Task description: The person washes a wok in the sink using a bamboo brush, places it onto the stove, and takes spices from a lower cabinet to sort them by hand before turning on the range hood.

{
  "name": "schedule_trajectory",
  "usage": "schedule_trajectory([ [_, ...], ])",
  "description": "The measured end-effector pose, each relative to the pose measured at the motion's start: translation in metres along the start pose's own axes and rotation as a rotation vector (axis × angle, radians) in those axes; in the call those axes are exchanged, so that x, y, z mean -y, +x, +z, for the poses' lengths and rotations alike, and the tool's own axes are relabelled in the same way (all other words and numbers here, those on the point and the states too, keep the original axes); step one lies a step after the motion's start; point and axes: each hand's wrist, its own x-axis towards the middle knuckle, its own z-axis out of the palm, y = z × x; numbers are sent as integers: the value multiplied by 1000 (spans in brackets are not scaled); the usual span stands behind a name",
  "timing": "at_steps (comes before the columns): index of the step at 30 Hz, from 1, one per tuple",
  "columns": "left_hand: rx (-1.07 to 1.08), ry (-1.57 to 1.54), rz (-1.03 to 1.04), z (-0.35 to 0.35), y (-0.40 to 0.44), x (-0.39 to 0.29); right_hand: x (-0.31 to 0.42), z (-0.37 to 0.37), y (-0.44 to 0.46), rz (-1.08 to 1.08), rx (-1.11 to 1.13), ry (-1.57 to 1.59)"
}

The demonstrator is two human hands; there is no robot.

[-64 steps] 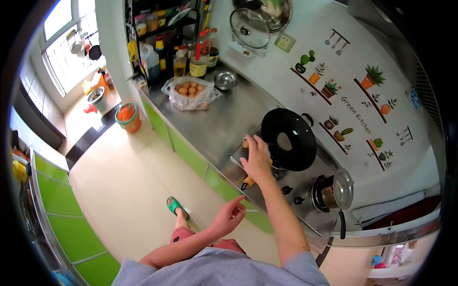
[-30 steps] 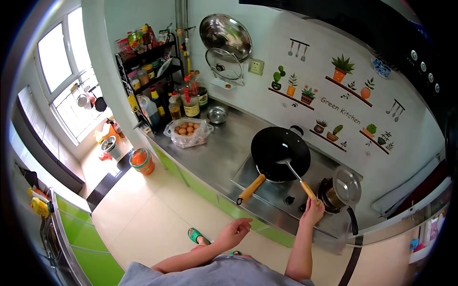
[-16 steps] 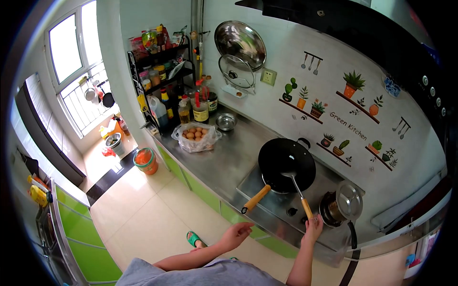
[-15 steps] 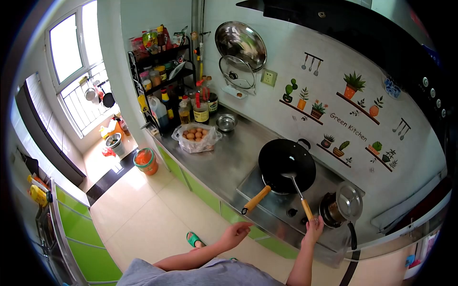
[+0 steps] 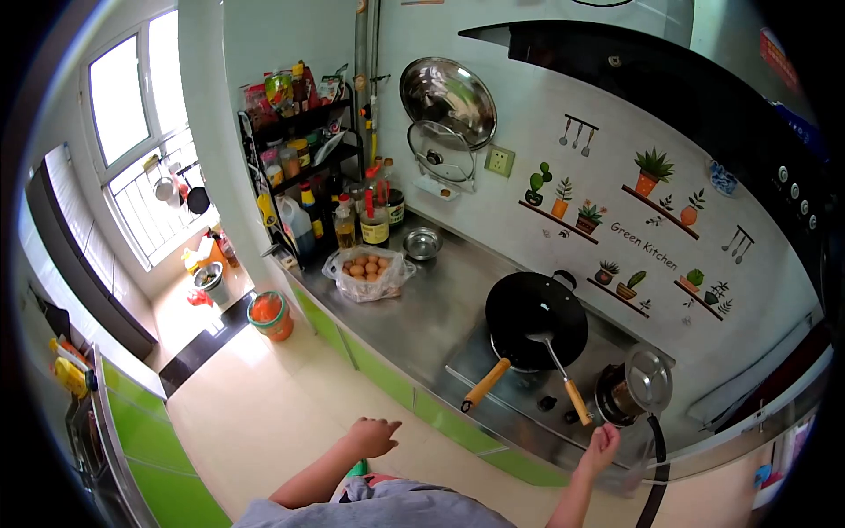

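Observation:
A black wok (image 5: 533,310) with a wooden handle (image 5: 486,385) sits on the stove. Inside it rests the metal head of a spatula (image 5: 554,352), whose wooden grip leans out over the wok's near rim. Just below the end of that grip is my right hand (image 5: 599,449), apart from it, its fingers loosely bent with nothing visible in them. My left hand (image 5: 373,436) hangs over the floor in front of the counter, its fingers stretched out and holding nothing. To the right of the wok, a small pot with a metal strainer (image 5: 649,380) over it stands on the other burner.
Brown eggs (image 5: 365,267) in a clear plastic bag lie on the steel counter (image 5: 422,308), beside a metal bowl (image 5: 422,244). Sauce bottles (image 5: 375,224) and a black spice rack (image 5: 295,145) fill the left corner. A range hood (image 5: 651,88) hangs above the stove.
My right hand has let go of the spatula grip and drawn away down and right. My left hand has moved left and slightly down. The camera view has shifted a little.

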Motion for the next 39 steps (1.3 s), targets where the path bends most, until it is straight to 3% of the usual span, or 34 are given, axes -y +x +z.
schedule_trajectory([
  [2, 375, 80, -20, -14, -2, 7, 10, 3, -16, -87, -87, 92],
  [5, 288, 42, 13, -32, 1, 14, -8, -5, -25, 13, -114, 40],
  [9, 121, 22, 93, -40, 0, 28, 40, 32, -57, 74, -97, 71],
  [12, 202, 8, 107, -50, -6, 41, 57, 62, -73, 72, -103, 85],
  [16, 219, 16, 144, -49, -11, 79, 74, 97, -95, -76, 28, 67],
  [18, 120, 5, 226, -46, -14, 104, 86, 114, -109, -159, 78, 38],
  [19, 122, 4, 228, -50, -17, 114, 102, 123, -118, -221, 84, -100],
  [20, 119, -14, 225, -54, -19, 124, 112, 133, -125, -283, 89, -238],
  [28, 56, -33, 189, -81, -44, 209, 127, 226, -171, -366, 117, -201],
  [30, 10, -30, 119, -88, -51, 224, 142, 245, -182, -521, 203, -307],
  [39, 4, -143, -13, -91, -40, 249, 151, 310, -169, -486, 373, -301],
])
